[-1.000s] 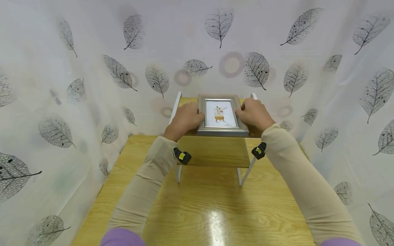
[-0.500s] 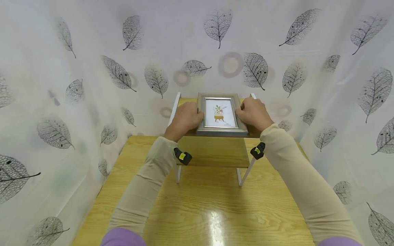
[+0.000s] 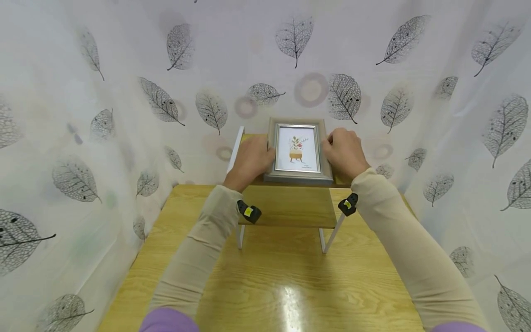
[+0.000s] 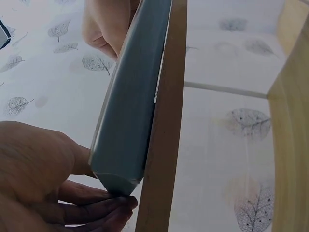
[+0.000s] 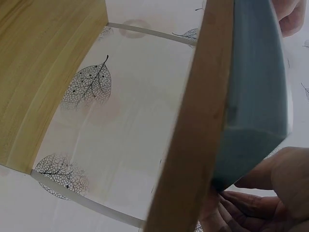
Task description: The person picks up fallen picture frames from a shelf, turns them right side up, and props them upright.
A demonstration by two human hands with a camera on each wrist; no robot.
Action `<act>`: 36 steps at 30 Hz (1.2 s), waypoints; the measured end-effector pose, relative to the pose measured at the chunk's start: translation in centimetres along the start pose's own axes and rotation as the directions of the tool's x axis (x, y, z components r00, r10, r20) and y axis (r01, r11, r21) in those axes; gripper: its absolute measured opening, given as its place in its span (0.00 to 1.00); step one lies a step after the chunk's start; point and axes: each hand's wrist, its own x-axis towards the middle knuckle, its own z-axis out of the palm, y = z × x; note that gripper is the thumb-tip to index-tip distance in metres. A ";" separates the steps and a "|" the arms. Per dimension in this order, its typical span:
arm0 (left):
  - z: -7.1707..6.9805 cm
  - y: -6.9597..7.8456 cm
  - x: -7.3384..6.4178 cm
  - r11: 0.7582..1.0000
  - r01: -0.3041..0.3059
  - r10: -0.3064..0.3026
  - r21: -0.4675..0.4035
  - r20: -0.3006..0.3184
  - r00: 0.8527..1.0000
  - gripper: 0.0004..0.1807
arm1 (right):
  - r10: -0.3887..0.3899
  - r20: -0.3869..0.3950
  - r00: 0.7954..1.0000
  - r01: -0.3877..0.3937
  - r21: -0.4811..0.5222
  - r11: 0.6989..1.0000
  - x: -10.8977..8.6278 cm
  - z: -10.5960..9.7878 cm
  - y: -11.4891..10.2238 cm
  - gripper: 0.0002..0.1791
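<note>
Finger-clamped by left hand [image 3: 252,157] and right hand [image 3: 344,152], the frame [image 3: 297,150] has been tipped up at the shelf's [image 5: 200,116] front edge, lifting apparently begun.

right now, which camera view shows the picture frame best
The head view, because the picture frame shows its front there. Both wrist views show mainly its blue-grey side and a corner, near the shelf.

Head view: bright, diffuse light; white glare streaks the table [image 3: 244,290], with faint shadow before the shelf [image 3: 290,205]; wide-angle stretching toward the edges. Wrist views: dimmer, slightly soft; the frame's [image 4: 129,106] side and left fingers [image 4: 99,211] darken against the pale curtain [image 4: 217,150].
</note>
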 end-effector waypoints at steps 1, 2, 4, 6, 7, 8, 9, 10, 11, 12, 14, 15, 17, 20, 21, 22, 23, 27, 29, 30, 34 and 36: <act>0.0 0.0 0.0 1.000 -0.005 0.005 -0.004 -0.010 1.000 0.17 | 0.008 -0.004 1.000 -0.008 0.009 1.000 0.0 -0.1 -0.1 0.21; 0.0 -0.1 0.0 1.000 -0.011 0.011 -0.010 -0.020 1.000 0.16 | 0.010 -0.011 1.000 -0.010 0.011 1.000 -0.1 -0.1 -0.2 0.21; -0.1 -0.1 0.1 1.000 -0.023 0.022 -0.018 -0.046 0.999 0.17 | 0.015 -0.020 1.000 -0.015 0.018 1.000 -0.1 -0.3 -0.4 0.20; -0.1 -0.1 0.1 0.999 -0.033 0.031 -0.028 -0.071 0.997 0.18 | 0.014 -0.029 0.999 -0.013 0.021 1.000 -0.1 -0.4 -0.6 0.19; -0.1 -0.2 0.2 0.999 -0.036 0.033 -0.034 -0.081 0.996 0.18 | 0.016 -0.032 0.999 -0.015 0.024 1.000 -0.1 -0.5 -0.6 0.18; -0.1 -0.2 0.2 0.999 -0.038 0.034 -0.039 -0.090 0.995 0.19 | 0.017 -0.035 0.999 -0.016 0.030 0.999 -0.1 -0.5 -0.7 0.18; -0.1 -0.2 0.2 0.998 -0.039 0.035 -0.043 -0.101 0.994 0.19 | 0.018 -0.036 0.999 -0.017 0.034 0.999 -0.1 -0.5 -0.8 0.17; -0.1 -0.2 0.2 0.998 -0.039 0.034 -0.046 -0.109 0.993 0.18 | 0.018 -0.038 0.999 -0.017 0.037 0.999 -0.1 -0.6 -0.8 0.17; -0.1 -0.1 0.2 0.998 -0.036 0.029 -0.061 -0.112 0.993 0.18 | 0.017 -0.041 0.999 -0.015 0.041 0.999 0.0 -0.6 -0.9 0.17; -0.1 -0.1 0.2 0.997 -0.035 0.026 -0.073 -0.117 0.993 0.18 | 0.017 -0.044 0.999 -0.015 0.049 0.999 0.0 -0.7 -0.9 0.16; -0.2 0.0 0.1 0.995 -0.036 0.025 -0.088 -0.130 0.991 0.17 | 0.003 -0.058 0.998 -0.001 0.051 0.999 0.0 -0.8 -1.0 0.16; -0.2 0.0 0.1 0.994 -0.038 0.024 -0.099 -0.137 0.990 0.16 | -0.005 -0.066 0.998 0.008 0.047 0.999 0.0 -0.9 -1.0 0.15; -0.3 0.1 -0.1 0.992 -0.040 0.022 -0.119 -0.149 0.989 0.16 | -0.018 -0.078 0.997 0.021 0.040 0.999 0.0 -1.0 -1.1 0.14; -0.4 0.2 -0.2 0.990 -0.050 0.026 -0.132 -0.180 0.983 0.15 | -0.029 -0.084 0.996 0.030 0.021 0.999 0.0 -1.2 -1.2 0.13; -0.5 0.2 -0.2 0.989 -0.055 0.028 -0.140 -0.189 0.982 0.15 | -0.030 -0.084 0.996 0.031 0.017 0.999 -0.1 -1.2 -1.3 0.12; -0.5 0.2 -0.3 0.987 -0.059 0.028 -0.150 -0.200 0.979 0.15 | -0.029 -0.082 0.996 0.030 0.015 0.999 -0.1 -1.3 -1.3 0.12; -0.5 0.2 -0.3 0.985 -0.063 0.028 -0.159 -0.211 0.977 0.15 | -0.027 -0.078 0.997 0.028 0.014 1.000 -0.1 -1.4 -1.3 0.11; -0.7 0.2 -0.3 0.975 -0.091 0.036 -0.204 -0.258 0.965 0.16 | -0.020 -0.087 0.996 0.023 0.038 0.999 -0.3 -1.7 -1.5 0.13; -0.8 0.2 -0.3 0.969 -0.101 0.036 -0.225 -0.276 0.960 0.17 | -0.016 -0.105 0.994 0.023 0.062 0.998 -0.4 -1.7 -1.5 0.15; -0.8 0.2 -0.3 0.965 -0.109 0.039 -0.237 -0.283 0.958 0.17 | -0.017 -0.118 0.993 0.026 0.074 0.997 -0.4 -1.7 -1.4 0.16; -1.0 0.2 -0.4 0.949 -0.115 0.026 -0.293 -0.293 0.956 0.14 | -0.018 -0.172 0.985 0.038 0.111 0.993 -0.4 -1.6 -1.3 0.16; -1.0 0.3 -0.4 0.939 -0.114 0.016 -0.325 -0.290 0.957 0.10 | -0.016 -0.197 0.980 0.041 0.125 0.991 -0.5 -1.6 -1.2 0.16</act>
